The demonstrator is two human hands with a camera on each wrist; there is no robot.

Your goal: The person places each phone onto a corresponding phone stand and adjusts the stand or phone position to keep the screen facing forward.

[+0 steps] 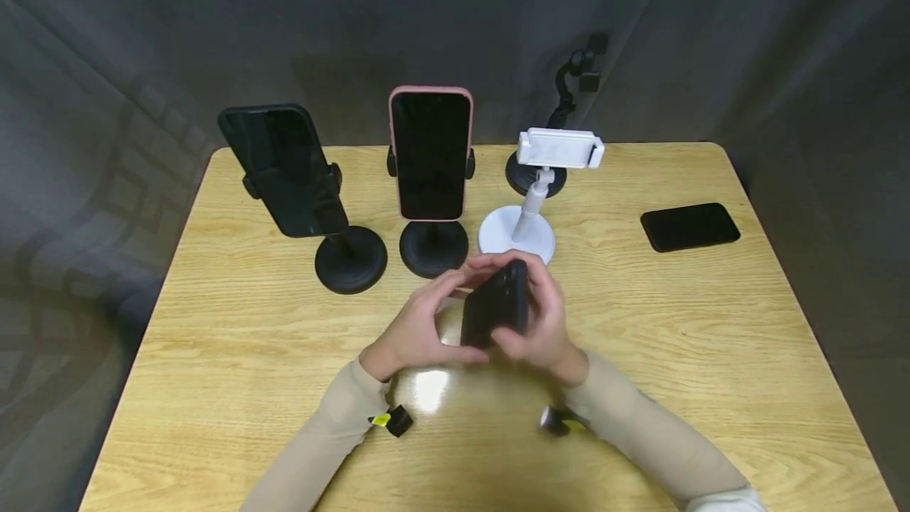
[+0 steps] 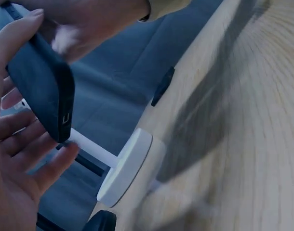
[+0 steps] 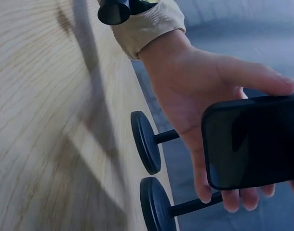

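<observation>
Above the table, a black smartphone (image 1: 490,308) stands between my two hands. My right hand (image 1: 549,324) grips it from the right, thumb on the near side and fingers on the far side. My left hand (image 1: 418,329) is at its left with fingers fairly straight, the thumb reaching along one edge. In the right wrist view, the left hand's fingers lie behind the phone (image 3: 262,144), whose dark screen shows. Its dark back faces the left wrist view. A white phone stand (image 1: 533,204) with a holder at the top stands just beyond the hands.
Two black stands hold phones at the back left: a black phone (image 1: 284,168), tilted, and a pink-edged phone (image 1: 431,156). A black stand (image 1: 522,172) with a bent arm is behind the white one. Another black phone (image 1: 690,227) lies flat at the right.
</observation>
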